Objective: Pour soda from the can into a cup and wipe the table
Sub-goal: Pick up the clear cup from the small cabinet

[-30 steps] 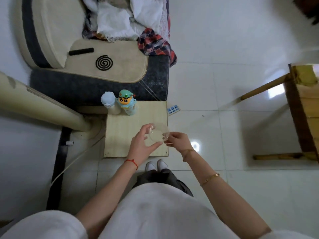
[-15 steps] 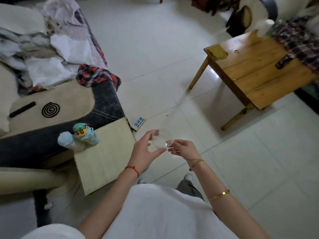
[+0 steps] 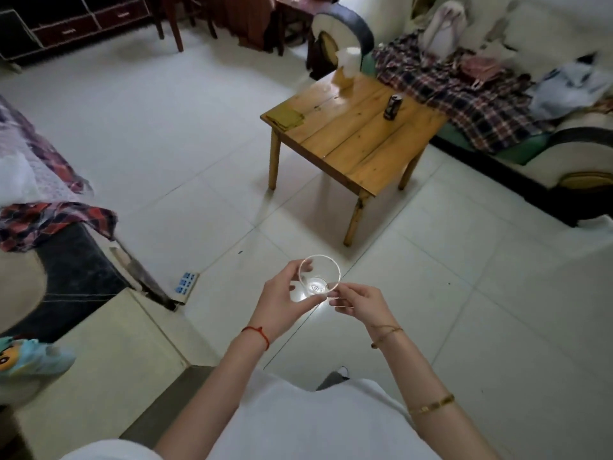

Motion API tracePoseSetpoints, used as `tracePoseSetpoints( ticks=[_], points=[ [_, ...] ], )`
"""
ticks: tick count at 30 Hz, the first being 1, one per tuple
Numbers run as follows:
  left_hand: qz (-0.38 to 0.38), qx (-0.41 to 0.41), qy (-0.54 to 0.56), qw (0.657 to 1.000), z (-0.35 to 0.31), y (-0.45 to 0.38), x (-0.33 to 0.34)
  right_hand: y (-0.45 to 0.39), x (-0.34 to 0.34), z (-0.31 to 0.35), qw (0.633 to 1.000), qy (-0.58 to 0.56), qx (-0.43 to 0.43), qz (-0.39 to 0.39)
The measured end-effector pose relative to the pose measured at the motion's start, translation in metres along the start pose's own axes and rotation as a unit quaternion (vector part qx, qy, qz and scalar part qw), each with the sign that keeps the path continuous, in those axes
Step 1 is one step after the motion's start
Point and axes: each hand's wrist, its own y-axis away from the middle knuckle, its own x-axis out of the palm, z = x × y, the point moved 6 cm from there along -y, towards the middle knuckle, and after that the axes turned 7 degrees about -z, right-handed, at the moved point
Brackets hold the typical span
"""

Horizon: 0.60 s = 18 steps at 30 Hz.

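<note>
A clear plastic cup [image 3: 319,277] is held upright and empty over the tiled floor. My left hand [image 3: 282,302] wraps its left side and my right hand [image 3: 360,302] pinches its right rim. A dark soda can [image 3: 392,107] stands on the wooden table [image 3: 351,141] at the upper right, well beyond my hands. A folded yellow-green cloth [image 3: 287,117] lies on the table's left corner. A box of white tissues [image 3: 346,69] stands at the table's far edge.
A sofa [image 3: 497,94] piled with plaid clothes runs behind the table. A pale low stand [image 3: 99,366] with a cartoon-figure bottle [image 3: 30,356] sits at lower left beside a dark couch [image 3: 66,277]. A power strip [image 3: 185,285] lies on the floor.
My view has swung right from the low stand toward the wooden table, which now shows the can. Both hands still carry the cup in front of me.
</note>
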Motion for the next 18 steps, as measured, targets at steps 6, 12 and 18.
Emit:
tracePoseSetpoints(
  ticks=[6,12,18],
  points=[
    [0.041,0.031,0.007,0.999,-0.056,-0.043,0.106,-0.024,-0.116,0.033,0.998,-0.018,-0.028,-0.059],
    [0.084,0.062,-0.017,0.994,-0.096,-0.09,0.177,-0.05,-0.192,0.057,0.994,-0.033,-0.044,-0.092],
    [0.13,0.083,-0.024,0.988,-0.122,-0.143,0.231,-0.09,-0.24,0.073,0.989,-0.061,-0.036,-0.129]
  ],
)
